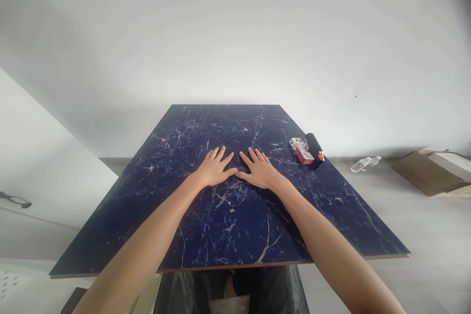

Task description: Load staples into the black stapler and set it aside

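My left hand [216, 168] lies palm down on the blue marble-patterned tabletop [228, 225], fingers spread. Beside it, my right hand [259, 169] rests flat in the same way, its fingers apart too. The two thumbs meet or nearly meet near the middle of the table. Neither hand holds anything. To the right of my right hand, a small red and white box [302, 151] sits on the tabletop. Against its far side is a black cylindrical object [314, 146] with an orange part at its near end; its kind is unclear.
A pale wall [228, 34] stands behind the table's far edge. On the floor at the right are clear plastic bottles [365, 163] and an open cardboard box [434, 172]. At the left, a white door [40, 167] with a dark handle [15, 199] stands near the table.
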`<state>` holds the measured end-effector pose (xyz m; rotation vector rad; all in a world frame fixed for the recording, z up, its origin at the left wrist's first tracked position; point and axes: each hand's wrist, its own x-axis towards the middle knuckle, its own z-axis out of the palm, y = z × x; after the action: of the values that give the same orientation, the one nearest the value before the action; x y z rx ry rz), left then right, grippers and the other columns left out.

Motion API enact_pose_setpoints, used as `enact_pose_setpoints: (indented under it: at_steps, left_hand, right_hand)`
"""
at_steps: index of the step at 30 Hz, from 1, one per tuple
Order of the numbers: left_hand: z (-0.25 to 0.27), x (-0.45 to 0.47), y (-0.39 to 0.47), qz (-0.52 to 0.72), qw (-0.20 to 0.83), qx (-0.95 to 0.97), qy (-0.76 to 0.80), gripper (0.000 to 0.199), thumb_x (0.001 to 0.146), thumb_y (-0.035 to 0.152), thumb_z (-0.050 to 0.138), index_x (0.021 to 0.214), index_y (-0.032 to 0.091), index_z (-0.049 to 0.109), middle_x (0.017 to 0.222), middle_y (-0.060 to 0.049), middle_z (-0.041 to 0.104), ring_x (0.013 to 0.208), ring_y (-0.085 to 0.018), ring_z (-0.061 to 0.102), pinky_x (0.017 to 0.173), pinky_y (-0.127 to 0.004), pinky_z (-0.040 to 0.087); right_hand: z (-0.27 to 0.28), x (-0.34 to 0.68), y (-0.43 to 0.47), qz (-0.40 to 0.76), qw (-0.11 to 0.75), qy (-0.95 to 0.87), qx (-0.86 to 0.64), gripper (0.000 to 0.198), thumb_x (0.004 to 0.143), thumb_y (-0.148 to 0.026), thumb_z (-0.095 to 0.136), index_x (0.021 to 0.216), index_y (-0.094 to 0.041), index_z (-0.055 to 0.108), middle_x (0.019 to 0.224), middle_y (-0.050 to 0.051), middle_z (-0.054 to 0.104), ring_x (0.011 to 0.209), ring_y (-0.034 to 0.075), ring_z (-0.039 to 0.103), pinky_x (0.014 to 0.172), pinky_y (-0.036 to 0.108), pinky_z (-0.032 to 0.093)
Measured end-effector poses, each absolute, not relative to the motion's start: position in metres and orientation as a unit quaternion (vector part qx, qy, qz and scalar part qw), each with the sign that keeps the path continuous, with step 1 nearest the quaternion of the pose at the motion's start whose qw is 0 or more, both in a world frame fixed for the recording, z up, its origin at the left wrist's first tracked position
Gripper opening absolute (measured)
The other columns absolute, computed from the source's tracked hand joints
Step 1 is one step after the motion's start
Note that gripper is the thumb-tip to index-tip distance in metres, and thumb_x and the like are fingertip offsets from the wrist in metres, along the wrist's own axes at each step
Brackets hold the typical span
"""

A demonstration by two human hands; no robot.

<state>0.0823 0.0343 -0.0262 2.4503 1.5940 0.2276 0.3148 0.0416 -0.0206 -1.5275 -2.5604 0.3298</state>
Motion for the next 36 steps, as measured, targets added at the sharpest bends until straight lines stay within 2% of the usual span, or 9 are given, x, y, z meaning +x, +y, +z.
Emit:
enact_pose_setpoints:
  at_steps: [6,16,21,23,25,27,29,32,36]
  left_hand:
    - [-0.032,0.08,0.038,0.082,0.099,0.834,0.537,0.07,0.101,0.067,0.028,0.162,0.031,0.024,0.17,-0.005,0.007,0.156,-0.037,0.003,0.123,-0.061,0.012]
    - [-0.031,0.081,0.037,0.09,0.096,0.834,0.536,0.08,0.095,0.078,0.032,0.162,0.033,0.025,0.17,-0.004,0.01,0.156,-0.039,0.006,0.123,-0.062,0.013]
    - [-0.03,0.081,0.036,0.091,0.094,0.828,0.545,0.082,0.095,0.078,0.03,0.163,0.032,0.021,0.17,-0.007,0.008,0.155,-0.04,0.002,0.121,-0.064,0.014]
    - [-0.03,0.081,0.036,0.102,0.091,0.822,0.552,0.082,0.096,0.076,0.03,0.163,0.031,0.019,0.17,-0.009,0.01,0.155,-0.042,0.006,0.12,-0.065,0.017]
    - [-0.032,0.08,0.036,0.117,0.084,0.817,0.559,0.08,0.097,0.074,0.03,0.163,0.03,0.017,0.17,-0.01,0.013,0.155,-0.042,0.01,0.119,-0.064,0.018]
    - [-0.034,0.08,0.036,0.132,0.072,0.819,0.554,0.076,0.099,0.07,0.031,0.163,0.031,0.017,0.169,-0.011,0.018,0.154,-0.041,0.014,0.119,-0.062,0.02]
    - [-0.036,0.079,0.037,0.143,0.062,0.825,0.543,0.073,0.1,0.068,0.032,0.163,0.031,0.02,0.167,-0.011,0.024,0.154,-0.04,0.018,0.119,-0.061,0.021]
    - [-0.038,0.079,0.038,0.146,0.06,0.827,0.54,0.071,0.101,0.067,0.031,0.161,0.03,0.026,0.165,-0.012,0.031,0.151,-0.041,0.023,0.117,-0.062,0.025]
    - [-0.036,0.079,0.038,0.135,0.064,0.824,0.546,0.07,0.101,0.067,0.029,0.159,0.028,0.033,0.164,-0.012,0.031,0.151,-0.042,0.023,0.116,-0.063,0.025]
  right_hand:
    - [-0.024,0.316,0.044,0.112,0.074,-0.852,-0.506,0.095,0.089,-0.085,0.029,0.163,-0.026,0.022,0.17,0.012,0.007,0.155,0.039,0.003,0.124,0.058,0.009]
    - [-0.028,0.307,0.044,0.116,0.08,-0.85,-0.507,0.09,0.093,-0.079,0.026,0.163,-0.022,0.024,0.17,0.013,0.011,0.156,0.039,0.004,0.123,0.059,0.009]
    - [-0.004,0.337,0.059,0.026,0.206,-0.808,-0.551,0.084,0.098,-0.066,0.031,0.164,-0.017,0.014,0.17,0.015,0.006,0.155,0.04,0.0,0.121,0.063,0.014]
    - [0.008,0.367,0.068,-0.062,0.3,-0.723,-0.619,0.076,0.1,-0.055,0.033,0.162,-0.014,0.016,0.168,0.018,0.016,0.154,0.039,0.009,0.119,0.063,0.019]
    - [0.014,0.401,0.076,-0.108,0.358,-0.59,-0.716,0.069,0.099,-0.046,0.037,0.157,-0.01,0.027,0.158,0.025,0.032,0.147,0.041,0.026,0.114,0.064,0.027]
    - [0.014,0.431,0.081,-0.07,0.346,-0.497,-0.793,0.072,0.092,-0.043,0.047,0.151,-0.004,0.035,0.146,0.032,0.045,0.134,0.044,0.044,0.105,0.062,0.038]
    - [0.01,0.452,0.085,0.023,0.278,-0.481,-0.831,0.066,0.086,-0.041,0.054,0.14,-0.003,0.049,0.125,0.031,0.06,0.116,0.043,0.059,0.094,0.055,0.047]
    - [0.006,0.465,0.086,0.069,0.247,-0.485,-0.836,0.053,0.082,-0.037,0.056,0.129,-0.012,0.062,0.107,0.023,0.07,0.102,0.038,0.067,0.086,0.048,0.05]
    - [0.006,0.46,0.085,0.052,0.276,-0.487,-0.827,0.05,0.081,-0.04,0.057,0.124,-0.018,0.068,0.105,0.019,0.073,0.102,0.036,0.068,0.084,0.043,0.05]
